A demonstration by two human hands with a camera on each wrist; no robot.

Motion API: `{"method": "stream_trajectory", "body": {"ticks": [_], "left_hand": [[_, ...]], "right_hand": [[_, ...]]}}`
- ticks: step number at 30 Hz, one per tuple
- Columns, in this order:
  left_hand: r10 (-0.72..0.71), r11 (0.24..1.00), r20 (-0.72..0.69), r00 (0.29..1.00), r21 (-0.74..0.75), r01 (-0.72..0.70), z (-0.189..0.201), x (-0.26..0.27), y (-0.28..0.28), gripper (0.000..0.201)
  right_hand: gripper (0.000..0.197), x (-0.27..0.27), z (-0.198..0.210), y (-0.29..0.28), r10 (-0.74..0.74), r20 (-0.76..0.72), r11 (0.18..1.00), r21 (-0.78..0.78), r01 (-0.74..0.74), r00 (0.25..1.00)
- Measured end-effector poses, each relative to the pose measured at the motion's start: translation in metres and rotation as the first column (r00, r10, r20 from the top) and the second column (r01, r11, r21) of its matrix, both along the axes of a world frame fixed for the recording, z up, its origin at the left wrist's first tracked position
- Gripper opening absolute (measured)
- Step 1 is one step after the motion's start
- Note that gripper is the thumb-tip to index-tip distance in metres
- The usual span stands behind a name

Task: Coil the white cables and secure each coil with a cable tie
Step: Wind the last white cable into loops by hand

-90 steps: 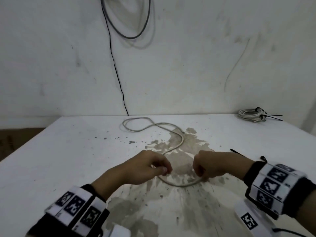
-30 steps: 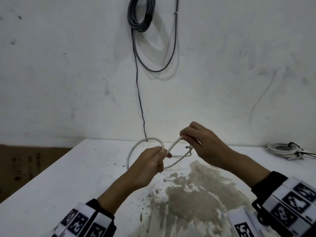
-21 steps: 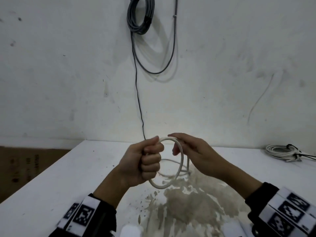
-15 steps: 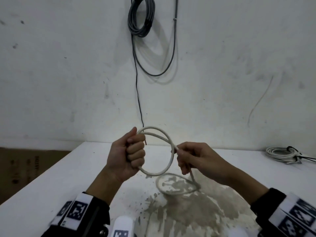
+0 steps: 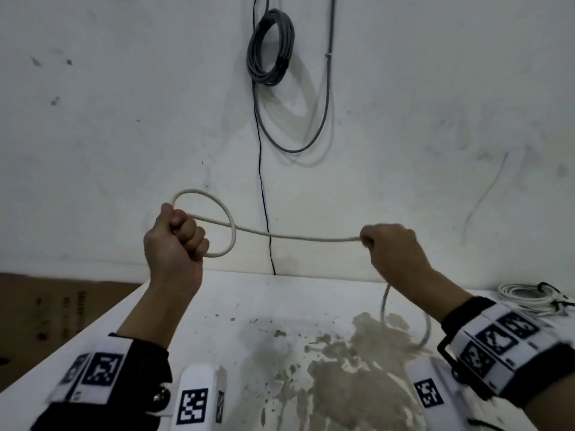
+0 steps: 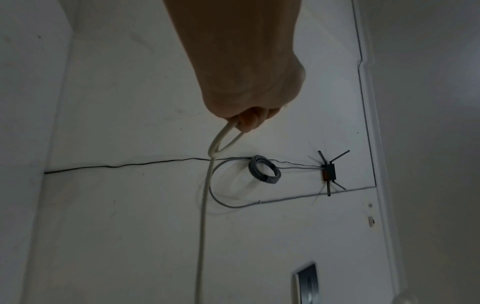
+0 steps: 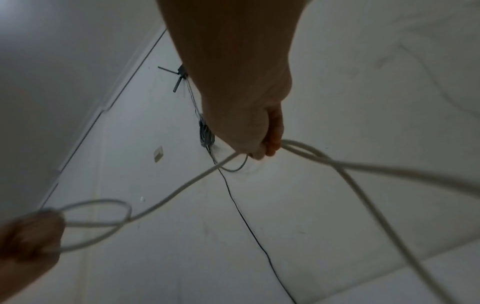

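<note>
A white cable [image 5: 295, 237] stretches through the air between my two raised hands. My left hand [image 5: 179, 241] grips one small loop [image 5: 231, 225] of it in a fist, high above the table's left side. My right hand [image 5: 390, 247] holds the cable further along, off to the right. The cable's tail [image 5: 384, 306] hangs from that hand down onto the stained white table [image 5: 217, 306]. In the left wrist view the cable [image 6: 205, 205] leaves my fist [image 6: 249, 121]. In the right wrist view the cable [image 7: 182, 185] runs from my right hand [image 7: 257, 148] to the left fist [image 7: 28, 236].
A tied white coil [image 5: 522, 298] with black cable ties lies at the table's far right. A grey cable coil [image 5: 270, 48] and a black wire [image 5: 263, 197] hang on the white wall behind. Brown cardboard [image 5: 46, 309] stands left of the table.
My hands have lifted the cable off the table and formed a loop in the left fist. In the last half second the right hand slid rightward, drawing the cable out straight.
</note>
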State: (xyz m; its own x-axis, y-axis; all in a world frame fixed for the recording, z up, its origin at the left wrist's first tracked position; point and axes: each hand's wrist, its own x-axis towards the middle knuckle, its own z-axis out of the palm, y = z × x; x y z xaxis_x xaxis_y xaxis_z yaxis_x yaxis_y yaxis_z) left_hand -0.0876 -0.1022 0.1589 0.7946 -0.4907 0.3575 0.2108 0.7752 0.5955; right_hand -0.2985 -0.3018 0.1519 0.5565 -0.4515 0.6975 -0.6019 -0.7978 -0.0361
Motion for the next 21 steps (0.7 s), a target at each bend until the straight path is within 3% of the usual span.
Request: {"method": "stream_trajectory", "body": {"ticks": [2,3,4,6,8,9,10,12,13,15,17,19,21], "left_hand": [[0.053,0.997,0.059,0.997,0.045,-0.056,-0.004,-0.002,0.001,0.043],[0.081,0.994,0.088,0.993,0.070,-0.087,-0.006,-0.002,0.002,0.043],[0.108,0.988,0.111,0.988,0.095,-0.118,-0.008,-0.001,0.003,0.043],[0.114,0.979,0.157,0.981,0.150,-0.138,-0.012,-0.001,0.005,0.043],[0.043,0.967,0.232,0.972,0.233,-0.099,-0.015,-0.006,0.007,0.043],[-0.004,0.954,0.288,0.958,0.290,-0.083,-0.016,-0.011,0.007,0.043],[-0.047,0.936,0.349,0.936,0.342,-0.081,-0.017,-0.017,0.005,0.043],[-0.110,0.909,0.465,0.879,0.404,-0.100,-0.017,-0.028,0.002,0.044],[-0.127,0.907,0.501,0.856,0.408,-0.104,-0.015,-0.033,0.001,0.044],[-0.165,0.910,0.522,0.837,0.408,-0.074,-0.009,-0.039,-0.001,0.044],[-0.221,0.910,0.535,0.816,0.414,-0.024,-0.003,-0.044,-0.002,0.045],[-0.268,0.906,0.547,0.793,0.422,0.015,0.001,-0.049,-0.003,0.045],[-0.292,0.912,0.511,0.808,0.404,0.073,0.004,-0.053,-0.002,0.047]], "right_hand": [[0.011,0.006,0.009,0.001,0.107,0.249,0.991,-0.106,-0.082,0.963],[0.020,0.007,0.008,0.003,0.155,0.275,0.985,-0.119,-0.127,0.949],[0.034,0.008,0.003,0.001,0.172,0.185,0.982,-0.115,-0.152,0.968],[0.063,0.006,-0.010,-0.001,0.074,-0.160,0.997,0.004,-0.074,0.984],[0.074,0.001,-0.021,0.002,-0.021,-0.501,0.968,0.206,0.143,0.865],[0.071,0.000,-0.023,0.004,0.007,-0.557,0.932,0.305,0.197,0.830],[0.068,0.002,-0.025,0.007,0.044,-0.538,0.905,0.378,0.194,0.842],[0.059,0.006,-0.025,0.010,0.011,-0.359,0.894,0.421,0.151,0.933],[0.055,0.009,-0.023,0.011,-0.022,-0.258,0.891,0.432,0.136,0.966],[0.054,0.016,-0.019,0.014,0.055,-0.107,0.825,0.565,0.015,0.993],[0.057,0.020,-0.016,0.023,0.237,-0.067,0.738,0.662,-0.135,0.969],[0.056,0.025,-0.016,0.033,0.367,-0.174,0.733,0.659,-0.169,0.914],[0.042,0.032,-0.018,0.042,0.462,-0.123,0.693,0.668,-0.271,0.878]]}}
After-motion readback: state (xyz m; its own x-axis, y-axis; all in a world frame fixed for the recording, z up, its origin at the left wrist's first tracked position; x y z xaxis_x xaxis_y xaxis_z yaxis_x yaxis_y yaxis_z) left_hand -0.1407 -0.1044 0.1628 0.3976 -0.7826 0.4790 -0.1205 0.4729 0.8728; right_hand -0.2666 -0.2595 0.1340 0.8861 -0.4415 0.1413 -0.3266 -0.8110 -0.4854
